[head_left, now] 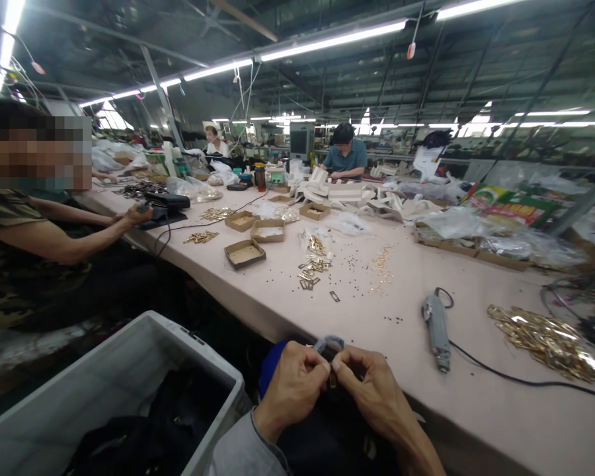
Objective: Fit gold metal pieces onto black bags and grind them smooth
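My left hand (293, 387) and my right hand (371, 390) meet at the bottom centre, just below the near edge of the long pale table (476, 396). Both pinch a small metal piece with a grey strap end (329, 343) against dark fabric (327, 436) in my lap. Fingers of both hands are curled tight. What exactly lies between the fingertips is mostly hidden.
A grey electric screwdriver (437, 327) with a black cable lies right of my hands. Gold metal fittings (545, 340) pile at the right; small buckles (313, 268) and open cardboard boxes (244, 253) sit farther back. A white bin (143, 344) stands at my left. Other people work nearby.
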